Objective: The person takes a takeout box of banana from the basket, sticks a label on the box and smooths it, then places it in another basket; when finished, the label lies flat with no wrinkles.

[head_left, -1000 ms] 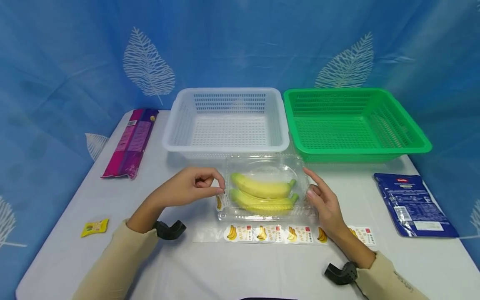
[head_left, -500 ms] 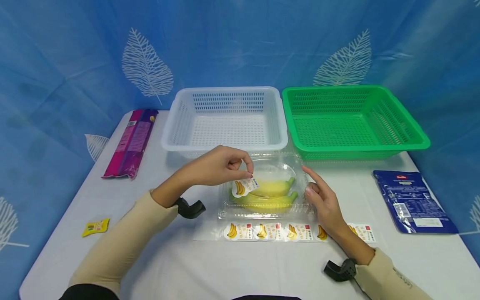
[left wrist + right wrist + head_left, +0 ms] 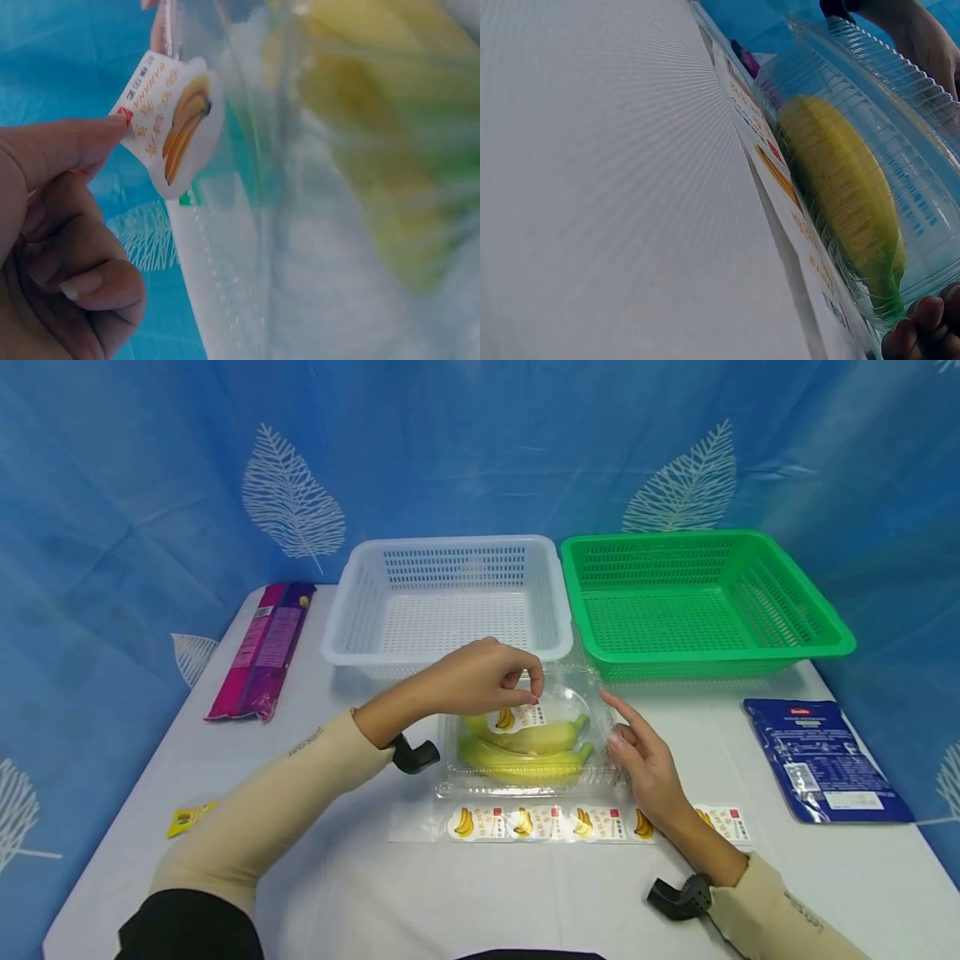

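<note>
A clear plastic box [image 3: 450, 781] with two bananas [image 3: 525, 764] inside lies in front of the baskets. My left hand [image 3: 480, 681] is over its lid and pinches a banana sticker [image 3: 506, 720] by one end between thumb and index finger. In the left wrist view the sticker [image 3: 180, 124] shows its printed side close to the clear plastic; whether it touches cannot be told. My right hand [image 3: 648, 768] holds the box's right edge, index finger straight toward the far corner, thumb at the side. The right wrist view shows its fingertips [image 3: 926, 311] by the banana's stem end.
A strip of banana stickers [image 3: 536, 824] lies in front of the box, partly under my right hand. Behind stand a white basket [image 3: 450, 657] and a green basket [image 3: 712, 662]. A purple packet [image 3: 262, 652], a yellow sachet [image 3: 187, 818] and a blue pouch [image 3: 825, 760] lie around.
My left hand has carried the sticker from the box's left edge rightward, over the lid. The right hand and the box have stayed nearly in place.
</note>
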A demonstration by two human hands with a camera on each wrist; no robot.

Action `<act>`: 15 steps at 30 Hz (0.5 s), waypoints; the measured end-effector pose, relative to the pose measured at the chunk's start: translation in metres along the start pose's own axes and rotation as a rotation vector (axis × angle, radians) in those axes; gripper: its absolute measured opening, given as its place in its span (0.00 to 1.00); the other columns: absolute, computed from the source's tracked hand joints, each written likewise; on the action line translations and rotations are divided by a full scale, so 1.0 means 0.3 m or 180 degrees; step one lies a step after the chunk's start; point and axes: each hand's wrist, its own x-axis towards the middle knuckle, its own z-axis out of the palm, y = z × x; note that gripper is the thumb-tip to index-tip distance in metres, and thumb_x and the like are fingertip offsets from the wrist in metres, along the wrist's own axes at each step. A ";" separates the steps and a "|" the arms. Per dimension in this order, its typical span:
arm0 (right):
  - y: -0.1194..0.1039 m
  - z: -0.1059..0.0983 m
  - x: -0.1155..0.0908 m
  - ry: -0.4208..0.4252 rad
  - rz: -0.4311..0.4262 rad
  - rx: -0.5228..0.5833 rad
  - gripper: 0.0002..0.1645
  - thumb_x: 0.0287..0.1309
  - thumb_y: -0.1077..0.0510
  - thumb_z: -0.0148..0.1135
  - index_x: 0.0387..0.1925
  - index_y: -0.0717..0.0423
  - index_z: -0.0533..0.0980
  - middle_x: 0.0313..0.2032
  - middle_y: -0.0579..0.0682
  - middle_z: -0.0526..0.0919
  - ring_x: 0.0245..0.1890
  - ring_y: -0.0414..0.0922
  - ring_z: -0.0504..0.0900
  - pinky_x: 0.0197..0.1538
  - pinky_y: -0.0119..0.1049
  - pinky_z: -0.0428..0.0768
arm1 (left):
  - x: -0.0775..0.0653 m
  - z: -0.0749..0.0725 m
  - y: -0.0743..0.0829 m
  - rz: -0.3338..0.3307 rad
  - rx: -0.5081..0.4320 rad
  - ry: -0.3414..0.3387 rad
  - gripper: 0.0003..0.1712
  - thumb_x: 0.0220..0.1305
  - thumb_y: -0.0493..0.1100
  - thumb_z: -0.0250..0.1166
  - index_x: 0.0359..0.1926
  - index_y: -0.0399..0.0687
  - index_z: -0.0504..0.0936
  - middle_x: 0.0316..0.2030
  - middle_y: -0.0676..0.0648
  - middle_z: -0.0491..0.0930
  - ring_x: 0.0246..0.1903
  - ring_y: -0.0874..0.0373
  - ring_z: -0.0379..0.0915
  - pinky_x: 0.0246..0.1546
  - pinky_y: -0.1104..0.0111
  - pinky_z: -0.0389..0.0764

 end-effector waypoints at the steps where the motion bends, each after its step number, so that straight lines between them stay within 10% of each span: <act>1: 0.000 0.000 0.000 0.0002 0.0004 -0.0007 0.32 0.73 0.70 0.45 0.76 0.64 0.60 0.20 0.55 0.61 0.21 0.49 0.58 0.26 0.38 0.62 | 0.009 0.003 0.004 -0.0007 0.0016 -0.0036 0.02 0.70 0.44 0.68 0.38 0.54 0.85 0.15 0.56 0.66 0.18 0.64 0.60 0.28 0.68 0.65; 15: 0.009 -0.007 -0.006 0.0021 0.0034 -0.0077 0.33 0.72 0.70 0.46 0.76 0.62 0.60 0.20 0.51 0.62 0.21 0.46 0.59 0.26 0.37 0.62 | 0.057 0.027 -0.021 -0.0153 -0.0283 0.0007 0.02 0.71 0.43 0.67 0.41 0.52 0.85 0.14 0.55 0.61 0.17 0.64 0.56 0.28 0.69 0.63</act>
